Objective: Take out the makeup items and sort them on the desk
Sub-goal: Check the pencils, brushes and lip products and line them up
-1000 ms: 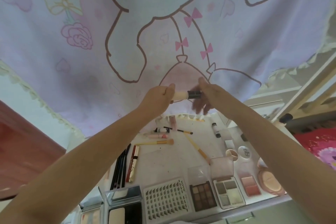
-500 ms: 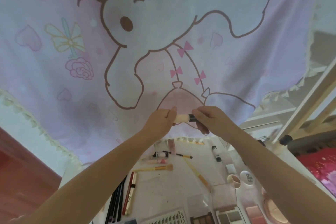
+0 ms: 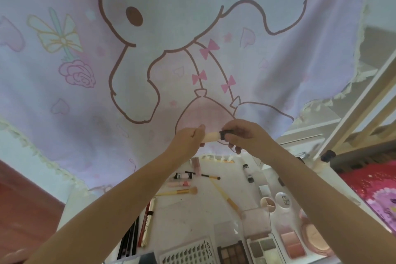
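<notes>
beige tube (image 3: 211, 136) half hidden: left hand (image 3: 188, 140) grips body, right hand (image 3: 242, 135) pinches black cap (image 3: 224, 134).

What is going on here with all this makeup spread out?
A person is sorting makeup on a white desk. Both hands are raised above it in front of a cartoon-print curtain: the left hand holds the cream-coloured end of a small stick-shaped item, and the right hand pinches its black end. Whether it is being opened or closed cannot be told. Below lie brushes, such as a yellow-handled brush, plus pencils, tubes and an eyeshadow palette.
</notes>
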Demonstrator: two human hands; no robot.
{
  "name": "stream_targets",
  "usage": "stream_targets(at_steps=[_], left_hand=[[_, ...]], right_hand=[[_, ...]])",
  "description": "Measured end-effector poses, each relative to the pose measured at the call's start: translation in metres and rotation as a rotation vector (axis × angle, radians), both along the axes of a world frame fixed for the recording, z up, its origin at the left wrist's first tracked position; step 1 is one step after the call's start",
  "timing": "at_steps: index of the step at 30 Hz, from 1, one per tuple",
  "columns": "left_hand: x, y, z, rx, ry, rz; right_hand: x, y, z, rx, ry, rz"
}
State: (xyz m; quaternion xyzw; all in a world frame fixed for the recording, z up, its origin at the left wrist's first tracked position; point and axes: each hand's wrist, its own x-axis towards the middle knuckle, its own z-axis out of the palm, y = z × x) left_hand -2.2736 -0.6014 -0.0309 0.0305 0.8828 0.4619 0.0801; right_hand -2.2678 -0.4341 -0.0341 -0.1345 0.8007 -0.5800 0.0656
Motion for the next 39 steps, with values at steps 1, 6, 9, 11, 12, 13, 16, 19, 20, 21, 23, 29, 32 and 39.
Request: stream_targets(at_steps=[1, 6, 9, 11, 12, 13, 16, 19, 20, 21, 23, 29, 32, 39], left_hand=[[-0.001, 0.000, -0.002, 0.004, -0.010, 0.001], [-0.003, 0.000, -0.009, 0.005, -0.021, -0.004], [-0.007, 0.000, -0.013, 0.009, -0.008, -0.004], [-0.009, 0.000, -0.016, 0.017, -0.012, -0.008], [-0.010, 0.000, -0.019, 0.020, -0.020, -0.014], [-0.010, 0.001, -0.021, 0.022, -0.033, -0.020], [-0.013, 0.001, -0.028, 0.057, -0.087, -0.031], [-0.018, 0.004, -0.037, 0.110, -0.158, -0.033], [-0.020, 0.005, -0.041, 0.123, -0.182, -0.022], [-0.023, 0.004, -0.047, 0.122, -0.200, -0.015], [-0.029, 0.001, -0.063, 0.039, -0.217, -0.020], [-0.040, -0.007, -0.127, -0.360, -0.246, -0.075], [-0.039, -0.004, -0.154, -0.488, -0.265, -0.112], [-0.035, -0.001, -0.192, -0.647, -0.226, -0.245]], right_hand=[[0.000, 0.002, -0.002, -0.022, -0.005, 0.010], [-0.003, 0.003, -0.005, -0.110, -0.117, -0.016], [-0.006, 0.003, -0.007, -0.013, -0.181, 0.003], [-0.008, 0.003, -0.011, 0.012, -0.188, -0.003], [-0.009, 0.004, -0.014, -0.006, -0.187, -0.016], [-0.011, 0.005, -0.017, -0.030, -0.186, -0.028], [-0.015, 0.008, -0.025, -0.089, -0.217, -0.050], [-0.020, 0.013, -0.035, -0.105, -0.243, -0.098], [-0.022, 0.016, -0.038, -0.096, -0.239, -0.124], [-0.025, 0.019, -0.042, -0.073, -0.228, -0.153], [-0.031, 0.027, -0.053, 0.010, -0.207, -0.208], [-0.053, 0.041, -0.107, 0.560, -0.118, -0.369], [-0.067, 0.041, -0.129, 0.686, -0.160, -0.373], [-0.095, 0.039, -0.163, 0.902, -0.125, -0.367]])
